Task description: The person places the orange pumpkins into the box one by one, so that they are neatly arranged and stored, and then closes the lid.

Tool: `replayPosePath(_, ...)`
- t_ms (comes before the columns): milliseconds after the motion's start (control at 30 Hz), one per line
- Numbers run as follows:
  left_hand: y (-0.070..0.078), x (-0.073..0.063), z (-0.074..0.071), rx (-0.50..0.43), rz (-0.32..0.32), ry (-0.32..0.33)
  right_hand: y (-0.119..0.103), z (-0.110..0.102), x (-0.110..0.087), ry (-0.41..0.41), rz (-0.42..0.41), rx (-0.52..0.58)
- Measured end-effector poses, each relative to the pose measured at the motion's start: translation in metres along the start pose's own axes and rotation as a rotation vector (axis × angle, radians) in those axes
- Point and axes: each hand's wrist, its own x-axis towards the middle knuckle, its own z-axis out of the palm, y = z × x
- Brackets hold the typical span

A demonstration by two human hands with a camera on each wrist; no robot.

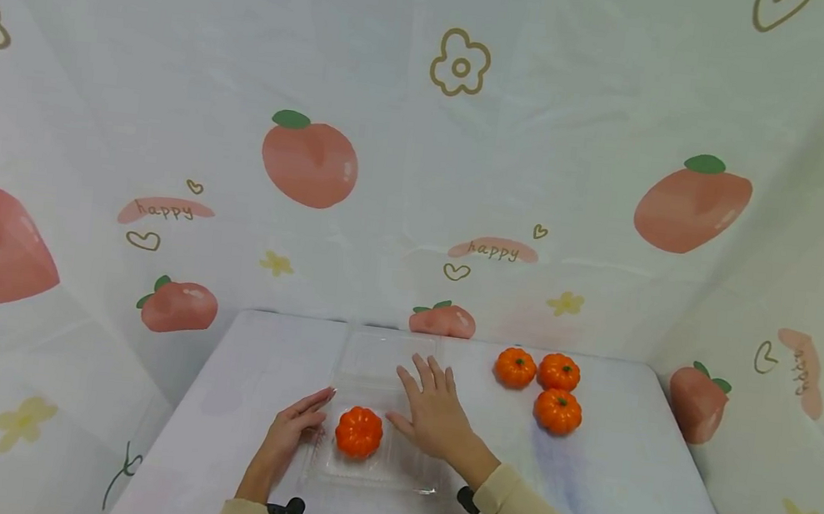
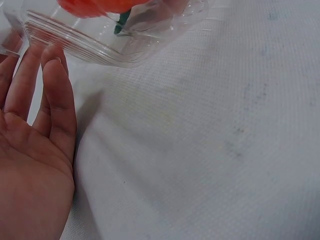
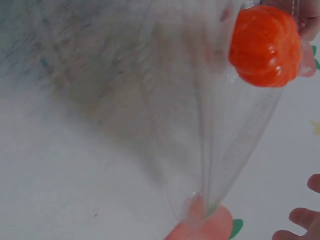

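Note:
A clear plastic clamshell box lies with its lid folded back toward the wall. One small orange pumpkin sits in the left part of its base; in the left wrist view, its green stem shows through the plastic. My left hand is at the box's left side, its extended fingers right at the ribbed plastic edge. Over the right side of the box, my right hand is spread, palm down, with nothing between its fingers. The right wrist view shows only some fingertips at its lower right.
Three more orange pumpkins stand close together at the back right of the white-covered table. A fruit-printed cloth hangs behind the table and along its sides. Black wrist straps show at both sleeves.

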Motion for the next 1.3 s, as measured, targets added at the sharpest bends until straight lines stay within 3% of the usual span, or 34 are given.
replayPosePath(267,0.000,0.002,-0.001,0.005,0.004,-0.003,0.018,0.007,0.001,0.039,0.028,0.002)
replayPosePath(800,-0.002,0.003,-0.002,0.002,-0.001,-0.003,0.053,0.012,0.000,-0.043,0.164,0.010)
replayPosePath(1300,-0.002,0.002,-0.002,-0.015,0.002,-0.003,0.103,0.027,-0.003,0.027,0.233,0.039)
